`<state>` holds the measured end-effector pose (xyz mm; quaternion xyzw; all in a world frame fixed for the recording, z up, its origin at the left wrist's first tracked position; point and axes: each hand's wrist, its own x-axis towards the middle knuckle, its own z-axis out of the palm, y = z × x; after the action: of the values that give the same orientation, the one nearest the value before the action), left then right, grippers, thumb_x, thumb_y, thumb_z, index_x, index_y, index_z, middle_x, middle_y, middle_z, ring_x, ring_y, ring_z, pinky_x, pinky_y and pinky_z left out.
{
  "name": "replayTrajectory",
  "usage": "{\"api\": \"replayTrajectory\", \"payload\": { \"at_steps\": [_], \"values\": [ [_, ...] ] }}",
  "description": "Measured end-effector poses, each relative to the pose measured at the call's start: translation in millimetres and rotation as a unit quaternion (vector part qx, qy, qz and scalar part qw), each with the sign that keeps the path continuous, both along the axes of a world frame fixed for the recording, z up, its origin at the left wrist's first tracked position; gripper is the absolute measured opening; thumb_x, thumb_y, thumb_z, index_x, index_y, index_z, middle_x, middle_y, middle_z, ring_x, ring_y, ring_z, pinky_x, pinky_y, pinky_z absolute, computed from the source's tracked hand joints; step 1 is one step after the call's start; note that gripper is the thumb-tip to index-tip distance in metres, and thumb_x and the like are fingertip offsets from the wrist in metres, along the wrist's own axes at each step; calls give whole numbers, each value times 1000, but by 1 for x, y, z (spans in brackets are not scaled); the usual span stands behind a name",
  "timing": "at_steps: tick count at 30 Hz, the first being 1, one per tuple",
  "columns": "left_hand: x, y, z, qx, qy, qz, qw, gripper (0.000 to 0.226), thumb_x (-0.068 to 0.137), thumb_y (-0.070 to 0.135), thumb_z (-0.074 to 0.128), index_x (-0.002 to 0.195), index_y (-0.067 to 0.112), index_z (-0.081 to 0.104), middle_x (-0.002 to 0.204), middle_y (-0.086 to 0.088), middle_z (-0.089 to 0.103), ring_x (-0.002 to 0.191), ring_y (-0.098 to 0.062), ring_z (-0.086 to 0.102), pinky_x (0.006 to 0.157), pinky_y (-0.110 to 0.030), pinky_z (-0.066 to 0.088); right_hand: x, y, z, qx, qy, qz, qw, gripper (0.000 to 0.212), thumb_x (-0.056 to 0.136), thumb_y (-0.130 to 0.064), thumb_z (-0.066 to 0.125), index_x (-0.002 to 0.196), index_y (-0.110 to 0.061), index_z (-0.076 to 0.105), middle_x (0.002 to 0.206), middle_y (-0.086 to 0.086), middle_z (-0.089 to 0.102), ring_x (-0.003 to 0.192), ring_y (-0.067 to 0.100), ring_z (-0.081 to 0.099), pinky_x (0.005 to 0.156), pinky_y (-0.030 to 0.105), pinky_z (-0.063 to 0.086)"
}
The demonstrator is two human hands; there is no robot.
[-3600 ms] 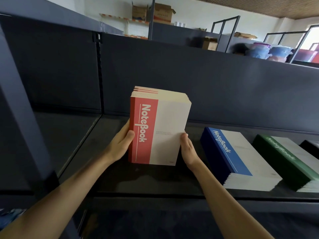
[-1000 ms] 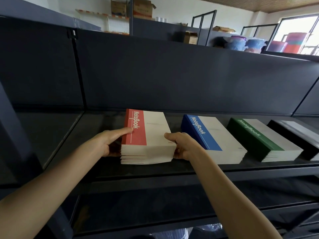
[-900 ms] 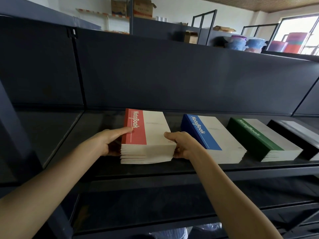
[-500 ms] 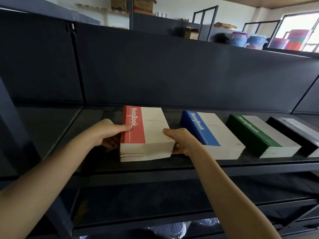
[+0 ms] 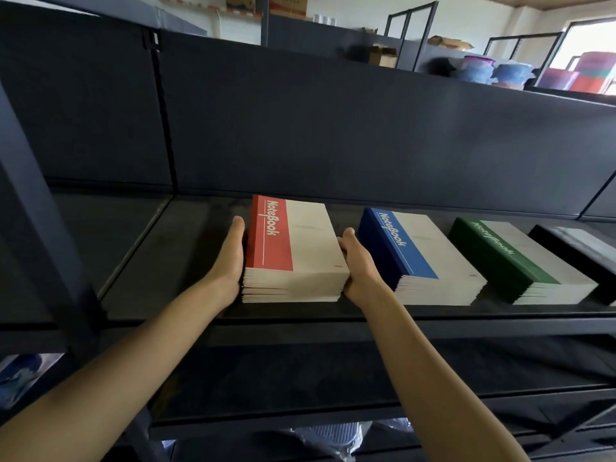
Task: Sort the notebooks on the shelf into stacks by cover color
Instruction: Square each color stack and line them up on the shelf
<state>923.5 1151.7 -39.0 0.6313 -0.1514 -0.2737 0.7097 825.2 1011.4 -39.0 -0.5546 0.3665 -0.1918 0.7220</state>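
Observation:
A stack of red-spined notebooks lies flat on the dark shelf. My left hand presses flat against the stack's left side with straight fingers. My right hand presses against its right side, thumb up beside the top cover. To the right lie a blue-spined stack, a green-spined stack and a black-spined stack, the last cut off by the frame edge.
The shelf's dark back panel rises behind the stacks. A slanted upright post stands at the left. A lower shelf runs beneath. Boxes and coloured tubs sit on far racks.
The red stack, held upright earlier, now lies flat on the shelf. My left fingers have straightened from over the spine to flat along its side. Both hands stay at the stack's sides.

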Motion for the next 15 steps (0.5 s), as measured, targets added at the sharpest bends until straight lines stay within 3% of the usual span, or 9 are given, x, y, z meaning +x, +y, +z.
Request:
{"api": "replayTrajectory", "payload": {
  "at_steps": [3,6,10,15],
  "values": [
    [-2,-4,-3,-24,22,10,999,51,98,55,15,84,29,57,89,-3,66,81,-19,63,80,-34,48,2,0,-2,23,-18,7,1000,41,97,-52,30,95,-17,51,88,1,66,80,20,63,67,31,48],
    [3,-6,-7,-35,36,19,999,50,98,56,16,87,29,56,91,-4,66,80,-20,63,85,-37,48,2,0,-1,22,-19,13,999,40,98,-51,29,86,-19,50,82,0,65,73,18,62,62,29,46],
    [6,-9,-10,-36,37,25,998,48,98,55,16,90,30,56,89,-3,66,78,-19,63,80,-35,49,2,-2,0,23,-21,19,999,40,99,-49,29,83,-18,49,77,-1,64,70,17,61,63,28,46],
    [8,-10,-12,-41,41,31,998,50,98,55,16,89,29,57,88,-3,66,78,-19,63,86,-36,48,3,-2,-1,17,-19,25,999,40,99,-49,28,83,-18,49,78,-1,63,70,17,61,63,27,45]
  ]
}}
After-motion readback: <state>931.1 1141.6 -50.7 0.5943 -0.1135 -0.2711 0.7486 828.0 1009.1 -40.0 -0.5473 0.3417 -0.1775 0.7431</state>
